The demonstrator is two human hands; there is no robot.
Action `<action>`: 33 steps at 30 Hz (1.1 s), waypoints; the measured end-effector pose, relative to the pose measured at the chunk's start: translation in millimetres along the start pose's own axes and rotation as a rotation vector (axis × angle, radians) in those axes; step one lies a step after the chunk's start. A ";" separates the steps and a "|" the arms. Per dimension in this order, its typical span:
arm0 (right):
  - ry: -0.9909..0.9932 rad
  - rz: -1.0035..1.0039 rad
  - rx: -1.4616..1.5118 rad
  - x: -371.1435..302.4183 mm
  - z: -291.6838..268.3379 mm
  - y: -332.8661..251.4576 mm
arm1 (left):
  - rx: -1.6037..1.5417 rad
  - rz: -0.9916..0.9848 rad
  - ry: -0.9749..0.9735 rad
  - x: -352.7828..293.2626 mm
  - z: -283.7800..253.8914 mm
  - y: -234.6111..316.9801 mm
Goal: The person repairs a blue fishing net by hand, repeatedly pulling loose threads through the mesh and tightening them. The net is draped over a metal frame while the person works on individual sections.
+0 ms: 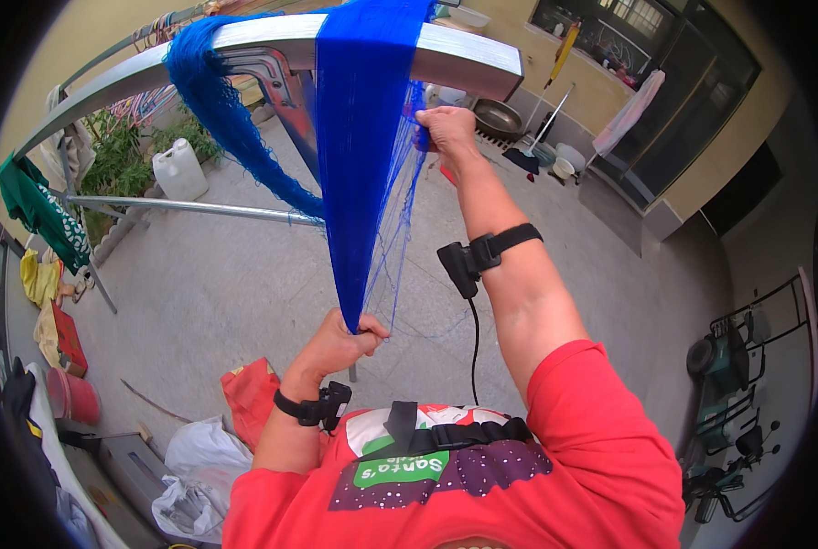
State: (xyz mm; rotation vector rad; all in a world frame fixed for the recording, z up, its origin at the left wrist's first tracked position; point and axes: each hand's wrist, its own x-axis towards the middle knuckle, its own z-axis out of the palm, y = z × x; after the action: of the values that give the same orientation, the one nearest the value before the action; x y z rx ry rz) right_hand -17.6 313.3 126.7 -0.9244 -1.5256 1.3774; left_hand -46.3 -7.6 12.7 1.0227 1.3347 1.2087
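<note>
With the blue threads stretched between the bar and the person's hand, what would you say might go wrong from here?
- The loose strands at the right hand spread out beside the main blue bundle, so they could tangle or snag.
- The bundle narrows to the left hand; if that grip slips, the threads might fall out of order.
- The bundle hangs near the end of the metal bar, so a sideways tug could perhaps slide it off.

wearing a bright red short-sleeved tee point(601, 430) | rocking a front print point(510, 468) in purple with white dots, plus a green patch point(400, 470) with pale lettering | strapped up with a black chest belt point(455, 435) | sporting chunky black modules point(459, 268) banded round both forearms point(521, 285) | trailing a thin black cable point(476, 343) off the right one
</note>
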 end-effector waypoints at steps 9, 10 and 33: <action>0.302 0.012 0.064 -4.9 -35.6 3.1 | 0.011 0.027 0.004 3.9 -1.3 2.6; 0.319 0.013 0.054 -7.1 -38.5 2.1 | 0.023 0.038 0.009 4.2 -1.1 3.5; 0.270 0.142 0.450 -17.5 -76.8 22.0 | 0.203 0.015 0.085 4.7 10.1 9.0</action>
State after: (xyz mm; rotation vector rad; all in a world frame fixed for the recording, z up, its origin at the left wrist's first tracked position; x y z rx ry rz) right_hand 59.9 327.1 104.6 -0.8988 -0.9112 1.5420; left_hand -37.2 -0.5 21.2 1.1363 1.5429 1.1552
